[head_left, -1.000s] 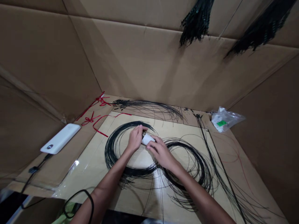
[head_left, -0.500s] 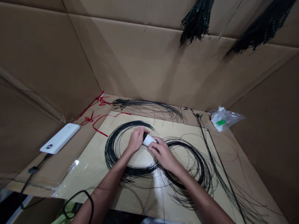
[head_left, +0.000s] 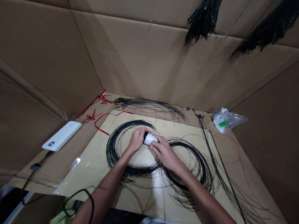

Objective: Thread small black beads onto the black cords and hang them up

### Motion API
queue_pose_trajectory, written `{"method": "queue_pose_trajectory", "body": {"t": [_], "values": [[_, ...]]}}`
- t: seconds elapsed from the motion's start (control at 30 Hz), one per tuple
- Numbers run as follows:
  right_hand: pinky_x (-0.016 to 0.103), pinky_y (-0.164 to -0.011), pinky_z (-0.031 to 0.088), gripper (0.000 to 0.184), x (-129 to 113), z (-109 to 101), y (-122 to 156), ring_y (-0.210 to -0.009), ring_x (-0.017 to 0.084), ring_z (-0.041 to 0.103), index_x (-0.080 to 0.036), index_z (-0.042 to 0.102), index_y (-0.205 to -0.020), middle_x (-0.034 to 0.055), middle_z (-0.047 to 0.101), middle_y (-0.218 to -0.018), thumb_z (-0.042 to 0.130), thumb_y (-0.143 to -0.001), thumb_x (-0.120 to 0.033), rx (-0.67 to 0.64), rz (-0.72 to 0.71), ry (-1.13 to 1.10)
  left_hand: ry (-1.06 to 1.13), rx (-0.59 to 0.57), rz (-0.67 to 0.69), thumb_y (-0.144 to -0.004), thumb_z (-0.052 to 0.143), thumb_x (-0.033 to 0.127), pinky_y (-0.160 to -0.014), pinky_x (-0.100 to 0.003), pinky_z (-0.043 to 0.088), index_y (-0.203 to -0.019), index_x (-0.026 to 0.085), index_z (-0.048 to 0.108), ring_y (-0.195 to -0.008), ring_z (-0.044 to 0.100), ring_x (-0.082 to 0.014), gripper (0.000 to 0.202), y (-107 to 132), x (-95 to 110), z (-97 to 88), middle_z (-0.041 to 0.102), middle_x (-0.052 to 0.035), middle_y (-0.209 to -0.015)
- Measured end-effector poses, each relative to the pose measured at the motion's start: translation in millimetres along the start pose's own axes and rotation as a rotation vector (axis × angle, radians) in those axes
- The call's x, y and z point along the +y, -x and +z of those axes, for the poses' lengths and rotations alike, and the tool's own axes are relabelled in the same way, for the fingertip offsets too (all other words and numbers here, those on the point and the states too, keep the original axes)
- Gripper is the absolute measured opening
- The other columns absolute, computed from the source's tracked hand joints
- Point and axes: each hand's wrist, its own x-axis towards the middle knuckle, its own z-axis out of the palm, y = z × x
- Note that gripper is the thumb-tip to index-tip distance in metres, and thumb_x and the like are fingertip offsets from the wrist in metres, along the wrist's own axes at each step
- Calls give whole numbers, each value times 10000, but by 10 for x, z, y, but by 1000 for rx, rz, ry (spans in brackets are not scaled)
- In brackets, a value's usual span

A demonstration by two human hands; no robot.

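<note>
White plastic cup [head_left: 150,139] looks pinched by left hand [head_left: 137,140] and right hand [head_left: 165,153] fingers; thin black wire coils [head_left: 111,152] beneath could snag if tugged.

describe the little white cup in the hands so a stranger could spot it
On the pale board lie big loops of thin black strands. Over them, between the left hand and right hand, is a small white cup, dark at the end by the left hand. Unlike the flat white power bank, it is held.
</note>
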Motion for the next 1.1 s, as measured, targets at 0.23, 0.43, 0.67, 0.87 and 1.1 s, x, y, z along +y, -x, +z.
{"method": "queue_pose_trajectory", "body": {"t": [0.23,0.43,0.67,0.87,1.1], "values": [[455,-1166,463,187,56,66,69,-1344,276,565,-232,707,-993,119,575,-1443,550,-1093,-229,32,11,-63,20,1,-36,-1110,359,608,-915,-379,555,-936,191,844,-940,763,-261,663,15,9,5,838,-83,-964],[447,-1200,445,194,75,101,142,-1391,286,563,-232,730,-1004,131,543,-1484,552,-1077,-258,112,29,-149,143,51,-53,-1090,404,626,-945,-404,577,-903,185,823,-944,769,-275,637,-4,-31,1,834,-97,-951],[473,-1244,404,189,101,180,229,-1441,295,533,-235,738,-1016,139,545,-1485,570,-1075,-298,206,51,-255,51,-92,99,-1024,602,573,-1009,-409,562,-1119,200,802,-1087,743,-280,434,38,145,-137,810,-112,-1143],[470,-1255,404,195,74,211,247,-1473,291,521,-239,741,-1006,135,544,-1499,584,-1075,-332,267,14,-339,-108,-298,161,-870,832,495,-1006,-409,572,-1199,226,783,-1089,745,-285,427,166,517,-226,805,-103,-1205],[499,-1290,364,221,5,206,253,-1554,293,452,-237,762,-990,122,502,-1629,597,-1074,-359,308,16,-425,-300,-83,165,-820,862,519,-940,-371,595,-1127,225,797,-1013,757,-266,430,88,641,-567,826,-71,-1124]]}}
